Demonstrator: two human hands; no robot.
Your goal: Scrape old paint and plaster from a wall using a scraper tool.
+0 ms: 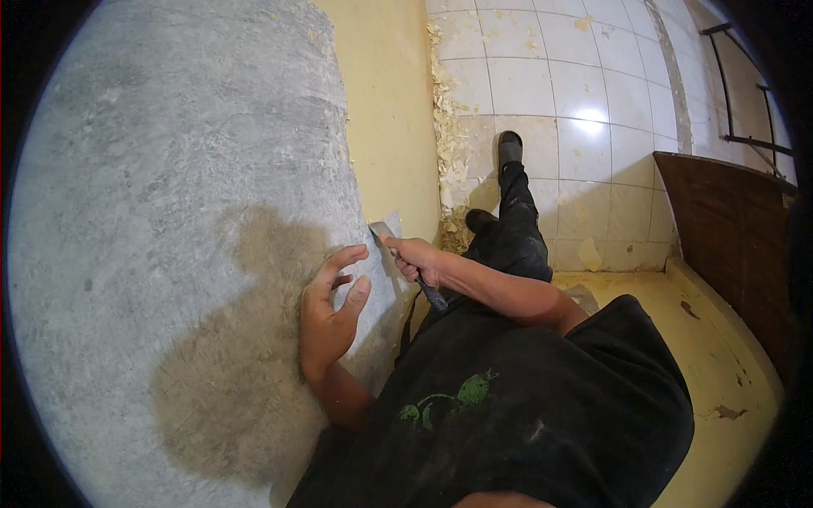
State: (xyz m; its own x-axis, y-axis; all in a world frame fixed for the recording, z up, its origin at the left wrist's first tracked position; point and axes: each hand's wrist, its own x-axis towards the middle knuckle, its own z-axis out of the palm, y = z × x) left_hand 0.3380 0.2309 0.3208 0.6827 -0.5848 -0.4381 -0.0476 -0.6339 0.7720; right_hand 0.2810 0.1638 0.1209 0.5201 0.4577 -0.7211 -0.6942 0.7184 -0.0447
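My right hand (pixel 417 259) grips the dark handle of a paint scraper (pixel 434 296). Its flat metal blade (pixel 381 228) meets the wall at the border between bare grey plaster (pixel 209 140) and a strip of yellow paint (pixel 389 95). To the left, my left hand (pixel 333 311) is beside the bare plaster, with its fingers curved, the thumb apart and nothing in it. Whether its outer side touches the wall I cannot tell. A small grey scraped patch (pixel 392 221) shows next to the blade.
Paint flakes (pixel 450 152) lie heaped along the wall's foot on white floor tiles (pixel 521 82). My sandalled foot (pixel 510 147) stands near them. At the right are a dark wooden panel (pixel 724 241), a black metal frame (pixel 727 95) and a yellow wall (pixel 692 355) with chipped spots.
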